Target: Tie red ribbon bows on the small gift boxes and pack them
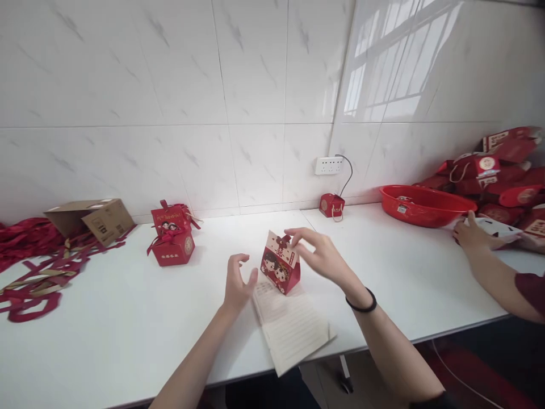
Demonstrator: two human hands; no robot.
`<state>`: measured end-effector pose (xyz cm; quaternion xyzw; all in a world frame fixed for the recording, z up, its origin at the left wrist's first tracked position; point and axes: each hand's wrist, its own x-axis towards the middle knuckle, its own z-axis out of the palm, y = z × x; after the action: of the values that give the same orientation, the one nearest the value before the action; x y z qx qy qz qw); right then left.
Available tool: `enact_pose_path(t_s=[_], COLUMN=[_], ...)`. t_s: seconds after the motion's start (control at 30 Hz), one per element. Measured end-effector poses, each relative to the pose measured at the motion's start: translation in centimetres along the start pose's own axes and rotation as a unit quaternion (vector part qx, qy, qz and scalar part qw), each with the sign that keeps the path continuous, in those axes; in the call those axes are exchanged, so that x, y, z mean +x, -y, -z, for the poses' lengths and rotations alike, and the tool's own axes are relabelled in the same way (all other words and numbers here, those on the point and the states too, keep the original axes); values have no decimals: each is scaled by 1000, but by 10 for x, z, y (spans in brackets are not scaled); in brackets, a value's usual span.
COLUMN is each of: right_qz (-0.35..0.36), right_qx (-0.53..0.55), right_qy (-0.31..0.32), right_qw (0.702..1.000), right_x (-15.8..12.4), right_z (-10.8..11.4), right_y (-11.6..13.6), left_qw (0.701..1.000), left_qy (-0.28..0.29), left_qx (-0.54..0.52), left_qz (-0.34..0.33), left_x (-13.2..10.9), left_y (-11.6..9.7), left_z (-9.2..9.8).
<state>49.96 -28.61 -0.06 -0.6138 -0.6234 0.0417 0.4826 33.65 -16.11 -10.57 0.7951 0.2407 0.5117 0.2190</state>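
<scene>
A small red gift box [280, 268] with two cartoon figures on its front stands on a stack of lined flat sheets [289, 326] near the table's front edge. My right hand [320, 251] reaches over the box, its fingertips pinching the folded flaps at the top. My left hand [237, 283] hovers just left of the box, fingers curled and apart, holding nothing.
Two finished red boxes [172, 235] with ribbons stand at the left. Red ribbons [34, 267] and a cardboard carton [91, 218] lie at the far left. A small red box [331, 205] sits by the wall socket. Another person's hand [472, 234] works near a red basin [426, 205] and piled red boxes [502, 176].
</scene>
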Motion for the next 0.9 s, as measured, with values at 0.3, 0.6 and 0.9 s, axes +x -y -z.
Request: enact_pose_path(t_s=[0.3, 0.6, 0.9], right_qz=[-92, -113, -147], right_qx=[-86, -201, -223], right_qy=[-47, 101, 76], right_qw=[991, 968, 961], right_x=[23, 10, 4], right_z=[-44, -68, -59], right_y=[-134, -155, -146], left_qw=[991, 994, 970], left_qy=[12, 64, 20], left_qx=[120, 20, -218], left_qz=[-64, -84, 105], left_x=[10, 4, 32], left_y=[-38, -28, -3], left_z=[-65, -51, -31])
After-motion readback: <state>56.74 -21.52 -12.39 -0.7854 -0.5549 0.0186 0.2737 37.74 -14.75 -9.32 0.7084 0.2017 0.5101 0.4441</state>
